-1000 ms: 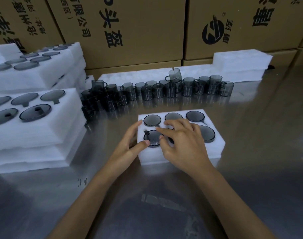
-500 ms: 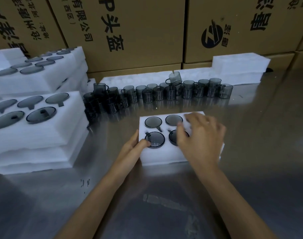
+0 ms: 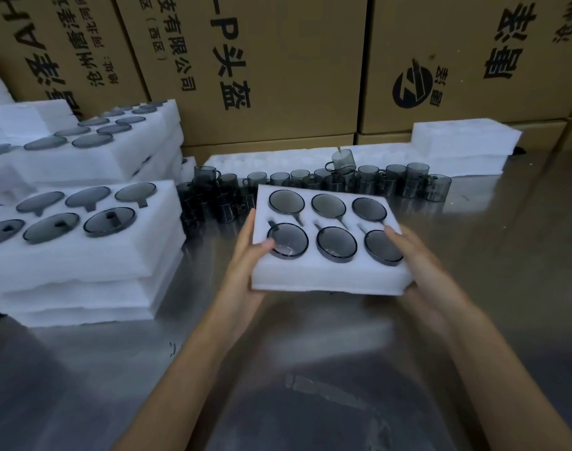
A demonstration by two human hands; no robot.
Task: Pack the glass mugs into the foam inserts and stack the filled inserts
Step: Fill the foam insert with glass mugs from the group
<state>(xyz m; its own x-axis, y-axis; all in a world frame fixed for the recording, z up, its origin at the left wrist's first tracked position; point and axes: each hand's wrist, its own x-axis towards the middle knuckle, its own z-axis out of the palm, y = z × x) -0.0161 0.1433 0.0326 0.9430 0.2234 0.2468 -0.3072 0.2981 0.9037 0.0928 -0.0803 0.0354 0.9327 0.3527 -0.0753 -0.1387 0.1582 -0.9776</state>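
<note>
A white foam insert [image 3: 330, 275] filled with several smoky glass mugs [image 3: 336, 244] is held above the steel table, tilted toward me. My left hand [image 3: 248, 255] grips its left edge, thumb on top by the front-left mug. My right hand [image 3: 418, 265] grips its right edge, thumb over the front-right mug. A stack of filled inserts [image 3: 82, 255] stands at the left. Loose mugs [image 3: 369, 180] line the table behind the held insert.
A second stack of filled inserts [image 3: 92, 151] stands further back left. Empty foam pieces [image 3: 463, 141] lie along the cardboard boxes [image 3: 271, 66] at the back. The reflective steel table [image 3: 506, 288] stretches to the right and toward me.
Both hands went from pressing mugs into the insert to gripping its two sides. The insert has come up off the table toward me.
</note>
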